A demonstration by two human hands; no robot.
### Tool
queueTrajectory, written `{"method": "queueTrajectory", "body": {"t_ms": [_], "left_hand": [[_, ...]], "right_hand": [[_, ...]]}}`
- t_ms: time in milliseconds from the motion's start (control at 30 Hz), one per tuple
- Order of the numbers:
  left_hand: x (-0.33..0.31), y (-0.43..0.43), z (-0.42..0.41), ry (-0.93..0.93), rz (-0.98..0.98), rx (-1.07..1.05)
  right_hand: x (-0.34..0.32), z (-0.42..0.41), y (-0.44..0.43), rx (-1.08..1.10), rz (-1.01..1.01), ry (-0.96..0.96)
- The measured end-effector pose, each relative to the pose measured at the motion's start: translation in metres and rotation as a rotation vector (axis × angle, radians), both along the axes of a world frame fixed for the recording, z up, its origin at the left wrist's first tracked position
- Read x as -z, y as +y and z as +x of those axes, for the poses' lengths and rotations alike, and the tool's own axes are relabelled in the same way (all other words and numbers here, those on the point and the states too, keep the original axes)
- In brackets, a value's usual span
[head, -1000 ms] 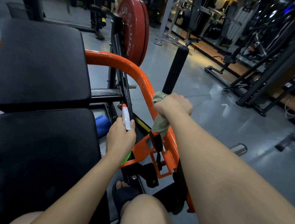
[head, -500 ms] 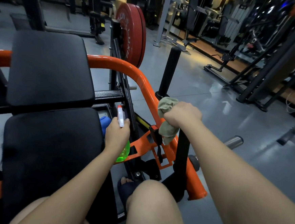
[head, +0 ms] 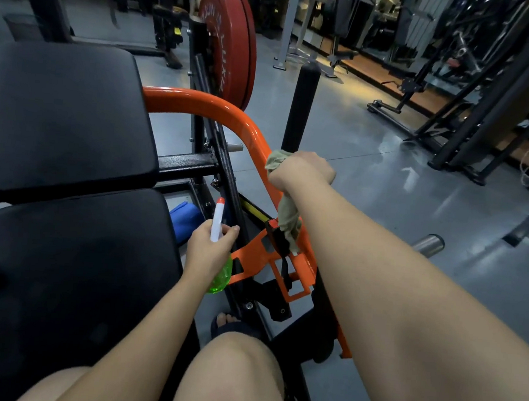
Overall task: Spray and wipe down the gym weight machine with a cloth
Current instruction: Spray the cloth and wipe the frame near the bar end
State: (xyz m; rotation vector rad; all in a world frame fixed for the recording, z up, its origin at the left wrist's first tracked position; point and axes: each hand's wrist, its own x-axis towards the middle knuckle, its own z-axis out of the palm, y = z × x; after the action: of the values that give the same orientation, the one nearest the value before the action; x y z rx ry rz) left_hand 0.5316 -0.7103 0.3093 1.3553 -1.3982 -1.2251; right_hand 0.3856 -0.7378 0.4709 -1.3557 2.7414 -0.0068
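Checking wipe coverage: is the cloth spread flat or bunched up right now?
Bunched. The right hand grips the cloth in a fist at the black handle; one end pokes out above, the rest hangs crumpled below.

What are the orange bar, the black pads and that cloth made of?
Orange bar: likely painted steel tube, glossy highlights. Black pads: probably vinyl over foam, smooth matte sheen, rounded edges. Cloth: soft woven fabric, limp folds hanging from the right hand.

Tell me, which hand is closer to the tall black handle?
Right. The right hand grips the cloth at the base of the black handle; the left hand holds the spray bottle lower, off to its left.
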Motion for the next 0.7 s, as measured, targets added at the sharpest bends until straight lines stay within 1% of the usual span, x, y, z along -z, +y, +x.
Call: {"method": "queueTrajectory", "body": {"t_ms": [167,233,400,500,700], "left_hand": [[0.012,-0.001,-0.007,0.000,-0.071,0.022],[0.013,0.000,-0.005,-0.017,-0.096,-0.018],[0.013,0.000,0.001,0.008,-0.065,-0.039],[0.012,0.002,0.006,-0.025,-0.061,-0.007],[0.014,-0.005,0.009,-0.158,-0.077,0.036]], "right_hand": [[0.008,-0.013,-0.009,-0.005,-0.030,0.014],[0.007,-0.012,-0.010,-0.026,-0.052,0.017],[0.011,-0.018,-0.014,-0.042,-0.064,-0.010],[0.013,-0.018,-0.015,-0.057,-0.082,0.001],[0.012,-0.022,-0.006,-0.107,-0.119,-0.018]]}}
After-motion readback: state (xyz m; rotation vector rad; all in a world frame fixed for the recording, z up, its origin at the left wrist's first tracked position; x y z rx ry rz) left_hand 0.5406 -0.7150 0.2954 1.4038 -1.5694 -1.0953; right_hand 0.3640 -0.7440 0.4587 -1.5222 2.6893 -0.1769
